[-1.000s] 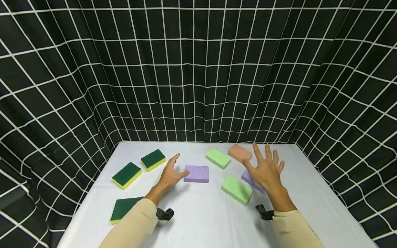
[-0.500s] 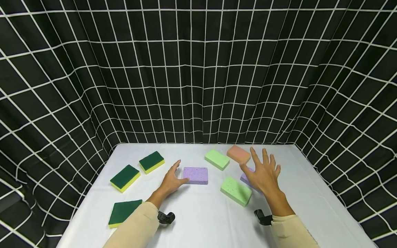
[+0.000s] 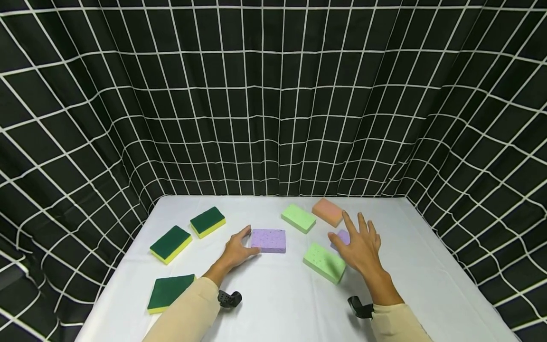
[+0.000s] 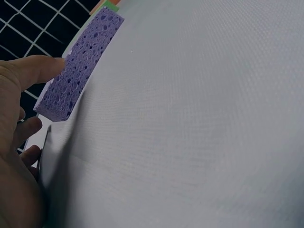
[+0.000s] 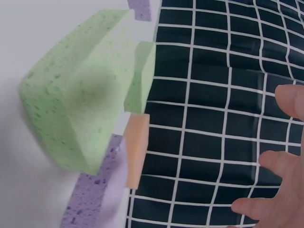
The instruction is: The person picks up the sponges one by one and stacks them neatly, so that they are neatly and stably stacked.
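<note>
My left hand [image 3: 236, 250] is at the left end of a purple sponge [image 3: 269, 241] in the middle of the table. Its thumb lies along the near side and its fingers reach toward the far left corner. In the left wrist view the thumb tip overlaps the pitted side of that purple sponge [image 4: 80, 66]; whether it touches cannot be told. My right hand [image 3: 361, 247], fingers spread, hovers over a second purple sponge [image 3: 343, 237], hiding much of it. Just left of that hand lies a speckled green sponge [image 3: 325, 262], large in the right wrist view.
Another green sponge [image 3: 298, 218] and an orange sponge [image 3: 327, 211] lie farther back. Several green-and-yellow scrub sponges [image 3: 171, 242] are spread along the left side, one partly behind the left sleeve [image 3: 188, 308]. A black gridded curtain [image 3: 273, 118] surrounds the white table [image 3: 290, 304].
My left hand has drawn in closer around the end of the middle purple sponge. My right hand has come lower and nearer to me, fingers still spread. The sponges keep their places.
</note>
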`<state>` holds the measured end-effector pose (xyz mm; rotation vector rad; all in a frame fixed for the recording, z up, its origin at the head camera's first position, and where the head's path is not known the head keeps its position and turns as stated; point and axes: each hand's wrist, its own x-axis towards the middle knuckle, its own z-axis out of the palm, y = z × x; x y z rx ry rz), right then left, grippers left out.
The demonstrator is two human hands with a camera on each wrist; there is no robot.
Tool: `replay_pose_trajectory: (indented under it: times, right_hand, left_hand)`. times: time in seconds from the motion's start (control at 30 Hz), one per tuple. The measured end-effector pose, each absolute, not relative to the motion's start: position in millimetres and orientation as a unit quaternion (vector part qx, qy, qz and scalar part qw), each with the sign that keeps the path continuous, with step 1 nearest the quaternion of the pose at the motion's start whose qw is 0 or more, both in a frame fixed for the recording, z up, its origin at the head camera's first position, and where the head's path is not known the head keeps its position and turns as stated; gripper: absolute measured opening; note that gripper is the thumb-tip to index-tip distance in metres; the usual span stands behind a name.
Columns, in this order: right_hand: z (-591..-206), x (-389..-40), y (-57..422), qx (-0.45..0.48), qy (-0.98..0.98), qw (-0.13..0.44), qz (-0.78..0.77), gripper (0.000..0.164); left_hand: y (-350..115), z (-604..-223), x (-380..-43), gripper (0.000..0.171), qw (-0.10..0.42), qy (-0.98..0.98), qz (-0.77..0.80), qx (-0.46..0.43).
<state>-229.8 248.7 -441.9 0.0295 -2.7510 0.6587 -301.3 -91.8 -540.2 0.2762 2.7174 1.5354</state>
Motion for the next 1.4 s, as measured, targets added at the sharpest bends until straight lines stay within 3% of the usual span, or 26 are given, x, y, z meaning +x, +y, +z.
replay_pose_trajectory:
  times: [0.4,1.03,1.4]
  right_hand:
    - [-454.6,-225.7,248.1,0.003,-0.954,0.144,0.262,0.079]
    - [-457.5,-204.1,247.3,0.003,-0.900,0.187,0.394,0.083]
    - [-472.9,-194.3,247.2,0.004,-0.855,0.209,0.474,0.076]
  left_hand:
    - [-85.9,-541.0,-298.7,0.077,-0.007,0.890,0.450,0.074]
    - [-84.7,-545.6,-298.5,0.069,-0.031,0.891,0.445,0.079]
    - [-85.2,-546.7,-299.2,0.069,-0.032,0.892,0.444,0.078]
